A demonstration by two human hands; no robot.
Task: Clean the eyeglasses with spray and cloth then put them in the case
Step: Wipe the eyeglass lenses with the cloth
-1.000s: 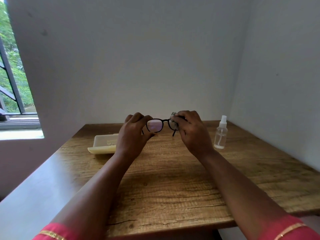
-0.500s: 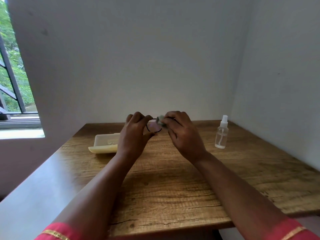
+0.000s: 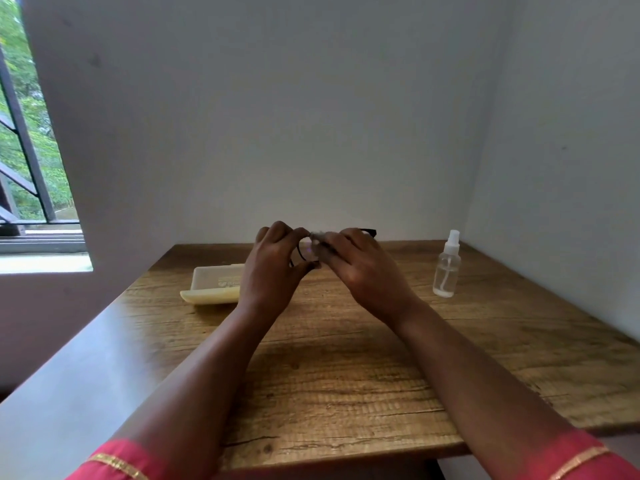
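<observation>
1. Both forearms reach forward from red sleeves point(image 3: 114, 460) trimmed with gold, and the two hands meet above the far middle of the wooden table point(image 3: 346, 375).
2. The left hand point(image 3: 273, 268) is raised with its back to the camera, fingers curled over the top and thumb below, pinching the left end of the black glasses point(image 3: 302, 252).
3. The right hand point(image 3: 360, 268) is close beside it, nearly touching, fingers bent and pinching a small grey cloth point(image 3: 317, 237) against the left lens.
4. The glasses are held in the air between the hands, clear of the table; the right end of the frame sticks out behind the right hand.
5. A pale yellow case point(image 3: 213, 285) lies open on the table to the left, partly hidden behind the left wrist.
6. A clear spray bottle point(image 3: 446, 271) with a white top stands upright on the table to the right, well apart from the hands.
7. A window point(image 3: 27, 150) with dark bars is at the far left.
</observation>
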